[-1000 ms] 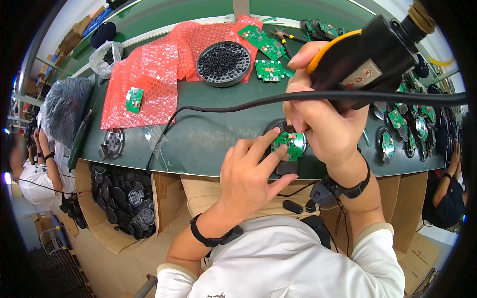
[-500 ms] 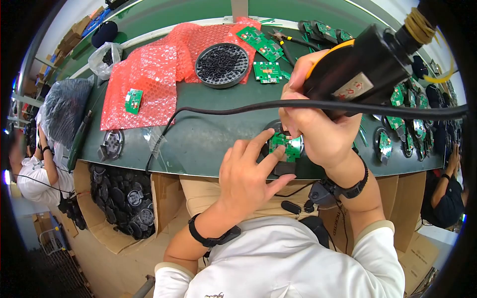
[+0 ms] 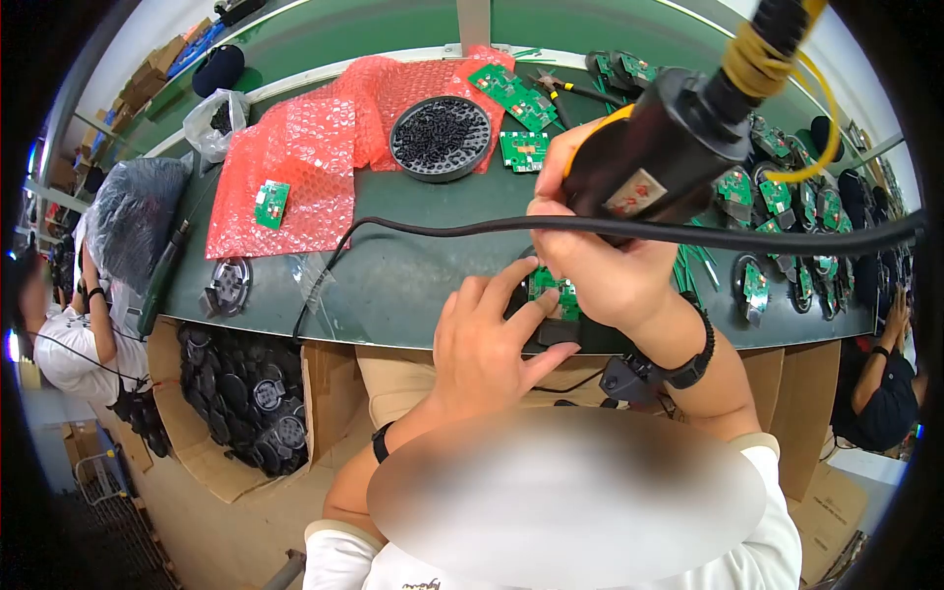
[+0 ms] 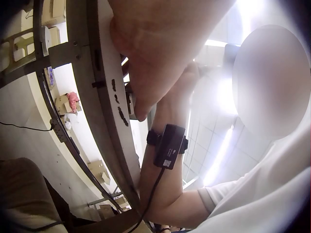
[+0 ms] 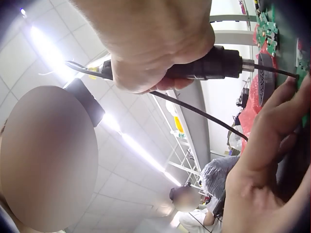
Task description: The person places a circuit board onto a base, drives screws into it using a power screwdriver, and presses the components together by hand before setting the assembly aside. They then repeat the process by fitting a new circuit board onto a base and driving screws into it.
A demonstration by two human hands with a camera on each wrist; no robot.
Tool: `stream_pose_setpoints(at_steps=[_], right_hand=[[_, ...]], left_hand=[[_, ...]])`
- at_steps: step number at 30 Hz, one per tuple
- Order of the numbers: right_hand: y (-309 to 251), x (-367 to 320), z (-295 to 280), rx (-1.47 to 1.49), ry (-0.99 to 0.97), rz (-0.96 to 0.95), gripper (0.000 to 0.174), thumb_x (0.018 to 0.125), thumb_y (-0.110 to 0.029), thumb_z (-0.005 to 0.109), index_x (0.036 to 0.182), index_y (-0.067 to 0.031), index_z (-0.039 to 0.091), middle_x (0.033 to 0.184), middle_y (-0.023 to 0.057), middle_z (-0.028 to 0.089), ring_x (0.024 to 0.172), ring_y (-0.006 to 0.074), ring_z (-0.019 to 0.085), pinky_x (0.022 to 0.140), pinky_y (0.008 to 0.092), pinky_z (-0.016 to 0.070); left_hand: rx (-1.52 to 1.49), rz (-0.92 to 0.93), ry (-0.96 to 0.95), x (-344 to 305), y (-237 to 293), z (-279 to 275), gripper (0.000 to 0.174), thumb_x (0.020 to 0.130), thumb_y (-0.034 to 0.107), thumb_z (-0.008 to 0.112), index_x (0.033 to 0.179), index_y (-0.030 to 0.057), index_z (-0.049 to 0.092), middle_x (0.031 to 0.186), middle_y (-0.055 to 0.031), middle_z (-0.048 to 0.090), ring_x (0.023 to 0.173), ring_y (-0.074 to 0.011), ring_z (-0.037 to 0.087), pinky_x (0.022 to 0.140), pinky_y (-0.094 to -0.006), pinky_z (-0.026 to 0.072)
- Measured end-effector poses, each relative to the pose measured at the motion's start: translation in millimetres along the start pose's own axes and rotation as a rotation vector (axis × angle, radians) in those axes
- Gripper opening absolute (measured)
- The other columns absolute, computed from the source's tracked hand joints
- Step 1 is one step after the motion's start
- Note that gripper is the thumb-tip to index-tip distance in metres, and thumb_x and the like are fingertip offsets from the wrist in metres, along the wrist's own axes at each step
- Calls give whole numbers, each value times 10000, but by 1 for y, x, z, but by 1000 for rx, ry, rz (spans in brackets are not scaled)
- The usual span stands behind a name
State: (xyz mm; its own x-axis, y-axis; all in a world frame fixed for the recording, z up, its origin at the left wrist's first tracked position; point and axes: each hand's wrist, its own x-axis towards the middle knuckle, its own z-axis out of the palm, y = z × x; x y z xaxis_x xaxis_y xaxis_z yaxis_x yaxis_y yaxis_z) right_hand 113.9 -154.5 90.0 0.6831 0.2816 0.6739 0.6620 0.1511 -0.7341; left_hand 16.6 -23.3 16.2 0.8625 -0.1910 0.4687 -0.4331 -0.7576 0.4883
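My right hand (image 3: 615, 270) grips a black electric screwdriver (image 3: 654, 147), held over a green circuit board (image 3: 560, 298) near the table's front edge. In the right wrist view the screwdriver (image 5: 206, 65) has its long thin bit reaching the board area beside the left fingers. My left hand (image 3: 482, 339) lies with spread fingers, its fingertips touching the board, which sits on a dark round part partly hidden by both hands. In the left wrist view the left hand (image 4: 150, 53) fills the top, its fingertips and the board out of sight.
A round dish (image 3: 441, 140) of small black pieces stands on red bubble wrap (image 3: 295, 147). A black cable (image 3: 442, 229) crosses above the table (image 3: 413, 295). Assembled boards (image 3: 777, 202) crowd the right side; cutters lie behind. A carton (image 3: 324, 393) of black round parts stands below left.
The screwdriver and right hand have shifted left and slightly down, with the tool's rear end swinging left. The left hand stays on the board.
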Motion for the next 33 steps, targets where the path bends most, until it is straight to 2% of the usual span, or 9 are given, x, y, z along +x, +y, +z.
stream_pose_setpoints(at_steps=[6, 8, 10, 11, 14, 20, 22, 26, 33], right_hand=[[-17, 21, -27, 155, 104, 215, 422, 877, -8, 600, 1280, 99, 541, 771, 74, 598, 528, 114, 535, 489, 268, 427], [-13, 36, -47, 166, 219, 73, 312, 912, -26, 718, 1214, 0, 645, 776, -24, 634, 628, 55, 564, 589, 234, 444], [-12, 47, -61, 48, 271, 44, 445, 939, -61, 661, 1342, 81, 536, 836, 64, 644, 681, 108, 588, 655, 273, 482], [-30, 53, -53, 176, 391, 177, 376, 1034, -174, 675, 1317, 45, 560, 810, 43, 640, 643, 107, 597, 589, 240, 473], [1, 56, -61, 79, 430, 108, 419, 942, 22, 732, 1323, 40, 561, 829, 21, 644, 644, 81, 586, 577, 225, 453], [8, 51, -64, 37, 367, 85, 456, 973, -23, 728, 1388, 6, 542, 853, 14, 648, 691, 80, 599, 615, 223, 461], [5, 55, -60, 18, 372, 55, 325, 942, -62, 729, 1242, -16, 612, 799, -29, 627, 664, 58, 565, 595, 239, 441], [9, 53, -66, -65, 396, 166, 298, 941, -79, 737, 1198, -35, 592, 834, -22, 607, 703, 61, 542, 623, 254, 450], [-7, 66, -73, 29, 392, 119, 371, 965, -63, 735, 1276, -12, 540, 905, -14, 599, 737, 66, 551, 672, 255, 482]], left_hand=[[-52, 16, 8, 1, -3, 1, 534, 636, 372, 931, 1074, 111, 771, 1299, -112, 667, 1003, -329, 602, 852, -432, 517], [-59, 32, 16, -2, -6, 5, 548, 625, 381, 938, 1079, 124, 771, 1335, -109, 667, 1023, -328, 607, 849, -424, 529], [-55, 59, 89, -5, -7, 8, 570, 596, 383, 954, 1079, 141, 771, 1343, -109, 674, 1049, -325, 612, 803, -402, 548], [-56, 68, 80, -6, -7, 9, 570, 596, 383, 954, 1079, 141, 771, 1343, -109, 674, 1049, -325, 612, 803, -402, 548], [-44, 81, 108, -6, -7, 11, 580, 587, 390, 960, 1073, 136, 769, 1336, -109, 682, 1047, -320, 615, 766, -387, 551], [-44, 66, 106, -5, -5, 8, 612, 583, 392, 970, 1092, 128, 758, 1320, -116, 682, 1039, -330, 621, 795, -400, 551], [11, 11, 54, -3, -1, 6, 604, 614, 425, 955, 1105, 136, 755, 1310, -113, 681, 1053, -344, 621, 850, -427, 544], [47, -33, 39, -3, 3, 6, 589, 652, 463, 926, 1121, 150, 755, 1280, -93, 681, 1076, -338, 620, 890, -436, 542], [50, -41, 26, -6, 7, 1, 565, 683, 445, 913, 1148, 163, 762, 1268, -59, 680, 1089, -303, 602, 892, -420, 530]])
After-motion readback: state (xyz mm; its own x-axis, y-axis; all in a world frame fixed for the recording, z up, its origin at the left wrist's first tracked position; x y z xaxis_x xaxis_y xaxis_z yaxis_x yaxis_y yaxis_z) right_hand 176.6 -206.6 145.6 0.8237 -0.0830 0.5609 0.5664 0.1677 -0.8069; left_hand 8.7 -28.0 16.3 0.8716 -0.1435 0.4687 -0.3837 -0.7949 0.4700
